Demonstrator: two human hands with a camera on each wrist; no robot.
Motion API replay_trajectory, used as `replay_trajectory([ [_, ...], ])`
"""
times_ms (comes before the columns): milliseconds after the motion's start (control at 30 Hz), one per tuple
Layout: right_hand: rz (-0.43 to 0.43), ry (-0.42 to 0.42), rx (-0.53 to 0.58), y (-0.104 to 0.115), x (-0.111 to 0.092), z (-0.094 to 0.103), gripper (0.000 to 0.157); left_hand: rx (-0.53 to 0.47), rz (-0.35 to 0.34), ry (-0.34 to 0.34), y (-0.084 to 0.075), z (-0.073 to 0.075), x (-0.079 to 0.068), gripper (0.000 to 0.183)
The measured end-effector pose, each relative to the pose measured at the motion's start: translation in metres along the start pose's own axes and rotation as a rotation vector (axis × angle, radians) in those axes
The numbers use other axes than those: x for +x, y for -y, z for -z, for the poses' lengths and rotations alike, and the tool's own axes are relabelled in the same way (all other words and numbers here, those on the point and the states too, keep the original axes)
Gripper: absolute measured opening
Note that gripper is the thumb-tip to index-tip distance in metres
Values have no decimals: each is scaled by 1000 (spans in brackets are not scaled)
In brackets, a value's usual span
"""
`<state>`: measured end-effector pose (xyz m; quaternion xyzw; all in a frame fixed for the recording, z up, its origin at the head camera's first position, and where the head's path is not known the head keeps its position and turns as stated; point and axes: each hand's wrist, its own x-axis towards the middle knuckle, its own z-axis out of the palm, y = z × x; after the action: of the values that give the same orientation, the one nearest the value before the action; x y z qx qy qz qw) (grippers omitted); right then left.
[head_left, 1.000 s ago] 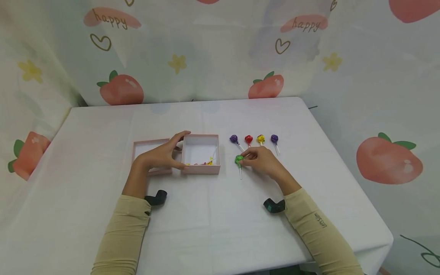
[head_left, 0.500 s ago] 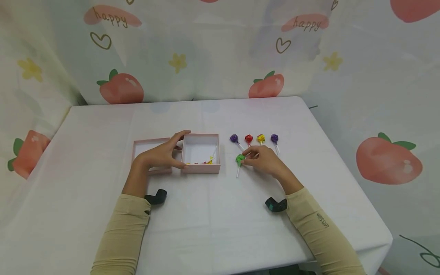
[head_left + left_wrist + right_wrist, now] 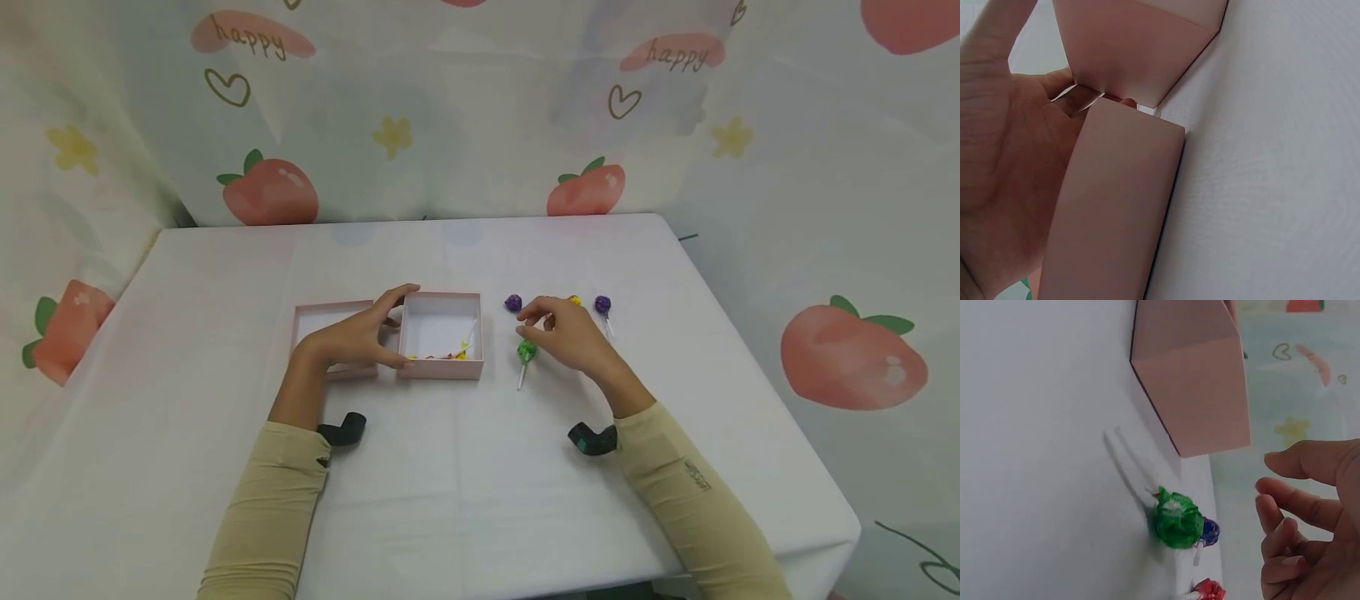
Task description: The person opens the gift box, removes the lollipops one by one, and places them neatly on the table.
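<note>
My left hand [image 3: 352, 337] holds the pink box [image 3: 442, 371] by its left side, thumb at the near corner and forefinger at the far one. Inside lie small yellow and red wrapped pieces [image 3: 461, 353], partly hidden by the near wall. A green-wrapped lollipop [image 3: 527, 351] rests on the table right of the box, its stick toward me. Just above it hovers my right hand [image 3: 567, 335], thumb and fingertips apart with nothing between them. In the right wrist view the green lollipop lies below those fingers, with a red lollipop [image 3: 1209, 590] farther off.
A shallow pink lid [image 3: 326, 313] lies left of the box, partly under my left hand. Behind my right hand are a purple lollipop [image 3: 513, 303], a yellow one [image 3: 574, 300] mostly covered, and another purple one [image 3: 602, 305]. White cloth covers the table [image 3: 450, 492].
My right hand has let go of the green lollipop and risen slightly away, now covering the red one in the head view. The lollipop's stick has turned a little. My left hand stays put.
</note>
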<state>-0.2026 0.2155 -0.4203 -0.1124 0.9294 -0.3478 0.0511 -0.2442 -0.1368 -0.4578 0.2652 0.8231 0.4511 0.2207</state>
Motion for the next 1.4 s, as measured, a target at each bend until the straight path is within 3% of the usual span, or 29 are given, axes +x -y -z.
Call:
replay_trajectory([
  [267,166,40,34,33,15,-9,19,-7,-12,1,3,1,1,120],
  [567,254,260,83,64,35,-22,21,6,-14,4,3,2,1,119],
  [800,259,415,174,73,50,-36,22,4,-27,7,4,2,1,118],
  [1133,188,552,172,84,57,-49,21,-24,-18,14,4,0,2,117],
  [1267,193,583,115,85,59,-52,19,-22,-29,12,5,1,1,117],
  [1400,264,579,-37,86,60,-55,17,-25,-40,15,5,3,1,117],
])
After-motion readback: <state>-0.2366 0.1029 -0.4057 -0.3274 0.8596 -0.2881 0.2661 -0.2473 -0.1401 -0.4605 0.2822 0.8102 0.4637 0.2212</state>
